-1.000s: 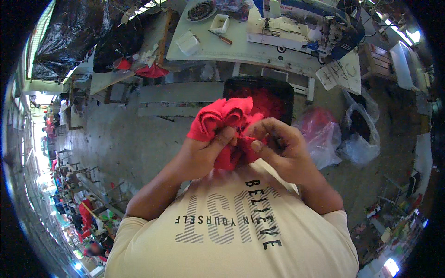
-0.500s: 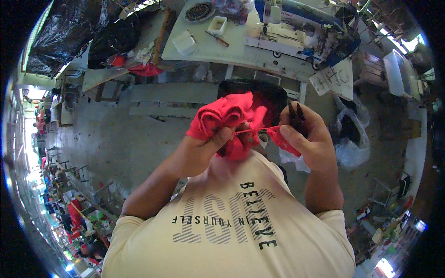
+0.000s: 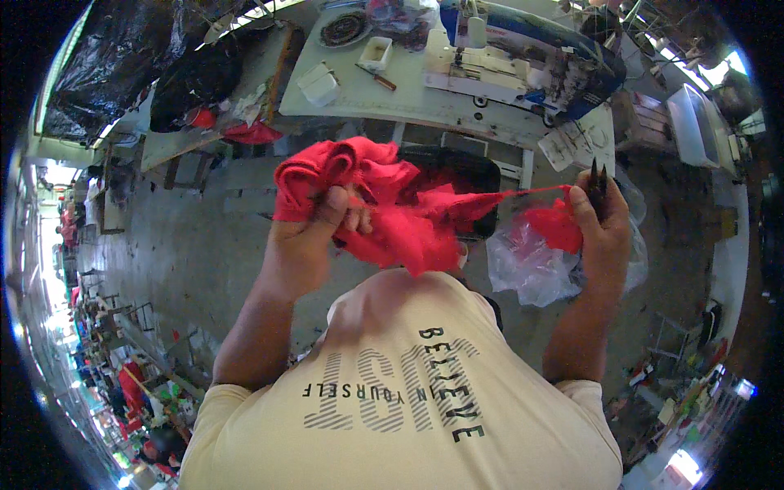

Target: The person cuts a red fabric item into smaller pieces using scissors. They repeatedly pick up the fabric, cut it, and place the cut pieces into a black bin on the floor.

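My left hand [image 3: 304, 241] is closed round a bunched stack of red cloth [image 3: 400, 233], its upper end rolled and folded over. A narrow twisted strand runs from that cloth across to my right hand [image 3: 606, 233], where thumb and fingers pinch it. Tucked in the same right hand is a small black pair of thread snips [image 3: 599, 181], its two pointed blades sticking up past the fingers. Beside the right thumb hangs a smaller red cloth piece [image 3: 555, 226], over a clear plastic bag.
Ahead stands a pale work table [image 3: 392, 98] with a sewing machine [image 3: 482, 65], a white tub [image 3: 376, 53] and a screwdriver-like tool [image 3: 377, 78]. A dark seat [image 3: 482, 175] sits below it. Clear plastic bags [image 3: 531, 273] lie at the right.
My hands have moved apart, the left to the left and the right outward and up. The red cloth has spread out, and the strand between the hands is longer and drawn taut.
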The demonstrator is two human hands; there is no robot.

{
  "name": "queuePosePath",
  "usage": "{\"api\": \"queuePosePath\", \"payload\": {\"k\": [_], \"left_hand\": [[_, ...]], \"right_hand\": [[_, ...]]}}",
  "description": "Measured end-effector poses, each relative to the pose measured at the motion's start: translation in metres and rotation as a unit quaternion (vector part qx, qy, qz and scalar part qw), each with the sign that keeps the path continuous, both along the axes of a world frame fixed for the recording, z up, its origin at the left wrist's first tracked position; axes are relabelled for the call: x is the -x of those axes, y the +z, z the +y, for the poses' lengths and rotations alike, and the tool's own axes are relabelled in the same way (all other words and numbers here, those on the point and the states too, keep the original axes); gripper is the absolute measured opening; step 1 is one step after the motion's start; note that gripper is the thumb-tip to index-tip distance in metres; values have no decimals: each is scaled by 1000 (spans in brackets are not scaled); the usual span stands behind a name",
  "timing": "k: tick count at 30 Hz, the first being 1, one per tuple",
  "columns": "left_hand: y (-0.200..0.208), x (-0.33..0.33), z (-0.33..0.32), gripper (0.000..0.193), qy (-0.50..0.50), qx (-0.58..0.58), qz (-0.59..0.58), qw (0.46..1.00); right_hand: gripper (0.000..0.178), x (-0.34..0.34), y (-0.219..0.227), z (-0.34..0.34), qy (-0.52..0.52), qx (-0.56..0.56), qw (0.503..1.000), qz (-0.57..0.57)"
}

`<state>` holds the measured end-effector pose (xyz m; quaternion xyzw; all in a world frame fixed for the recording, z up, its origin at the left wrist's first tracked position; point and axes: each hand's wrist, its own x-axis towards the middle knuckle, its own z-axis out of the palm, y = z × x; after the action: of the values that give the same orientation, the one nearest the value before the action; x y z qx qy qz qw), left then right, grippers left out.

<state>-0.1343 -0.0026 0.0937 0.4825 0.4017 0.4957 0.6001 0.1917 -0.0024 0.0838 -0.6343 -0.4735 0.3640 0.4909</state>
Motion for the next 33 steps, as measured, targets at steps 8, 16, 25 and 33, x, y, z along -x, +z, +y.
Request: {"api": "queuePosePath", "payload": {"k": [8, 16, 25, 33], "left_hand": [[18, 14, 7, 24, 19, 116, -138, 983], [43, 23, 0, 26, -67, 170, -145, 972], [70, 55, -5, 27, -111, 152, -84, 979], [55, 83, -28, 28, -98, 197, -191, 957]], "right_hand": [[17, -43, -55, 16, 80, 84, 986, -123], [23, 17, -101, 10, 236, 98, 963, -85], [35, 126, -88, 19, 537, 75, 806, 240], [47, 154, -63, 12, 434, -161, 886, -23]]}}
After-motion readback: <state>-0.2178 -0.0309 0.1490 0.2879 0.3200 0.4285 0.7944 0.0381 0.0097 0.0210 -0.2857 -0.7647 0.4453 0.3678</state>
